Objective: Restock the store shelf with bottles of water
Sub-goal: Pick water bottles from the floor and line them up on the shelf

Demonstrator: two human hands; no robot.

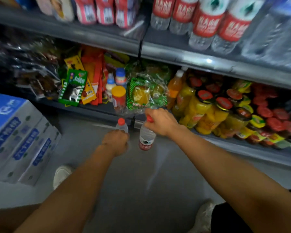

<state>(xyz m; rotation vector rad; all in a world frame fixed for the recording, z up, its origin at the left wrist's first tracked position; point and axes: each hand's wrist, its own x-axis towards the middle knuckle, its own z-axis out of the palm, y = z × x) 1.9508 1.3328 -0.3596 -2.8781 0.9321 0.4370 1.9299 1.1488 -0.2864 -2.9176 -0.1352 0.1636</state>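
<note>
My left hand point(116, 141) grips a clear water bottle point(121, 126) with a red cap; only its neck and cap show above my fist. My right hand point(160, 121) holds a second water bottle point(146, 138) by its red cap, so its body with a red label hangs down over the floor. Both bottles are in front of the lowest shelf. On the upper shelf point(183, 54) at the right stand several water bottles with red labels point(207, 24). The picture is blurred.
The lowest shelf holds snack packets point(77, 84), small drinks point(119, 78) and jars of yellow fruit with red lids point(213, 111). Blue and white cartons point(18, 137) are stacked at the left on the grey floor point(134, 174). My shoes show below.
</note>
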